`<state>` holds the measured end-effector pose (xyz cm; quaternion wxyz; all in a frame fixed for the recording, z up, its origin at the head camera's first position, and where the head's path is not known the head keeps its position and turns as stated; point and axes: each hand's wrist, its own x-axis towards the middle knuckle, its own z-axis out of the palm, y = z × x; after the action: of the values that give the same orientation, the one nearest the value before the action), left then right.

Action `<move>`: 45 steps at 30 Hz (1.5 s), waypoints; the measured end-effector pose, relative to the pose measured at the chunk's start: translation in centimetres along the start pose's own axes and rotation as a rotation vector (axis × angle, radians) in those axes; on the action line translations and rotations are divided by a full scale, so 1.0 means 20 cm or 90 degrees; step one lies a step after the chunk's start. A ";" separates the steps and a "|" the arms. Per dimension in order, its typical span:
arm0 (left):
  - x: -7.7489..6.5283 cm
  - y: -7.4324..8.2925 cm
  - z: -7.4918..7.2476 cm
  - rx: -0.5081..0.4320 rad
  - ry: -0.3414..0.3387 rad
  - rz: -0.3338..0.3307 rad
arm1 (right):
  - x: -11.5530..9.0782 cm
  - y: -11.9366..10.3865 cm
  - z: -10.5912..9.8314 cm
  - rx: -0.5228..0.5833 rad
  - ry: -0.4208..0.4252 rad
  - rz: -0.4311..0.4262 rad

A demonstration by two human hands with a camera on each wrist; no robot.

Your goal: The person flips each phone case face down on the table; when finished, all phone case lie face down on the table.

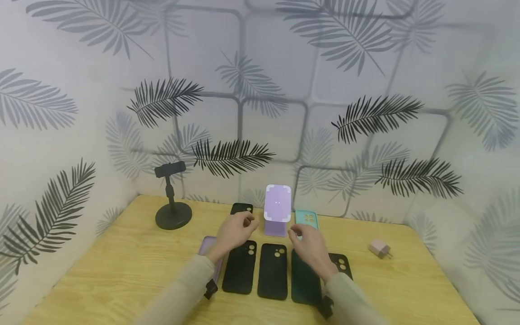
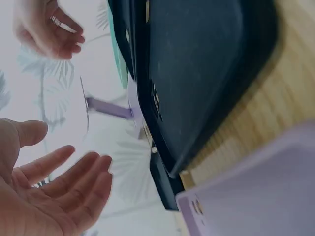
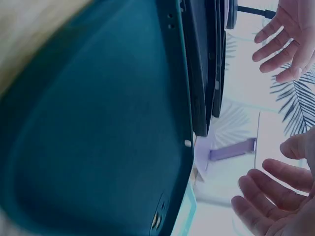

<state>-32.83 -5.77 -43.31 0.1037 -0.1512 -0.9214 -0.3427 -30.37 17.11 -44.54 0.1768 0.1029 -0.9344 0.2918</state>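
Observation:
My left hand [image 1: 237, 232] hovers left of a purple phone stand [image 1: 278, 203], above a black phone case [image 1: 239, 271]. On the stand's other side, my right hand [image 1: 309, 246] is held over a dark teal phone case [image 1: 305, 284]. In the wrist views, the left hand [image 2: 69, 194] and right hand [image 3: 278, 201] have relaxed, slightly bent fingers and hold nothing. Between the hands, nearer me, lies another black phone case [image 1: 272, 273]. A light purple case [image 1: 208, 246] is partly covered by the left forearm, and one more black case [image 1: 341, 264] by the right.
Behind the hands lie a black case [image 1: 242, 207] and a turquoise case [image 1: 306, 218]. A black round-based holder [image 1: 172, 214] stands at the back left. To the right is a pale pink charger plug [image 1: 379, 248]. A leaf-patterned wall [image 1: 268, 122] closes off the wooden table [image 1: 105, 275].

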 end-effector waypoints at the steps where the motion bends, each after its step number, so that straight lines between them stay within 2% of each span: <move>1: 0.01 -0.01 -0.01 -0.026 -0.001 -0.010 | 0.01 -0.01 0.01 0.020 -0.005 0.004; 4: 0.04 -0.07 -0.06 -0.107 -0.012 -0.048 | 0.04 -0.03 0.04 0.085 -0.041 0.018; 6: 0.06 -0.11 -0.08 -0.164 -0.028 -0.084 | 0.07 -0.05 0.07 0.129 -0.084 0.037; 11: 0.10 -0.21 -0.11 -0.259 -0.070 -0.157 | 0.12 -0.11 0.16 0.265 -0.187 0.086; 14: 0.12 -0.27 -0.12 -0.292 -0.084 -0.187 | 0.15 -0.15 0.21 0.347 -0.227 0.078; 16: 0.13 -0.30 -0.13 -0.315 -0.091 -0.204 | 0.16 -0.17 0.24 0.376 -0.242 0.063; 21: 0.15 -0.36 -0.14 -0.329 -0.106 -0.231 | 0.19 -0.22 0.30 0.320 -0.257 0.051; 27: 0.14 -0.41 -0.13 -0.290 -0.142 -0.280 | 0.22 -0.24 0.37 0.269 -0.278 0.060; 30: 0.14 -0.41 -0.12 -0.285 -0.154 -0.297 | 0.24 -0.25 0.39 0.260 -0.284 0.060; 33: 0.15 -0.40 -0.13 -0.287 -0.156 -0.294 | 0.26 -0.24 0.41 0.262 -0.282 0.061; 36: 0.16 -0.40 -0.12 -0.306 -0.152 -0.295 | 0.26 -0.24 0.41 0.273 -0.281 0.069; 43: 0.16 -0.42 -0.14 -0.408 -0.114 -0.361 | 0.27 -0.25 0.43 0.308 -0.291 0.088; 45: 0.16 -0.42 -0.14 -0.439 -0.113 -0.363 | 0.28 -0.25 0.45 0.328 -0.296 0.101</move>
<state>-38.56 -13.08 -45.38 -0.1305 0.0542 -0.7635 -0.6302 -36.41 7.44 -46.72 -0.0951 0.1349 -0.8506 0.4992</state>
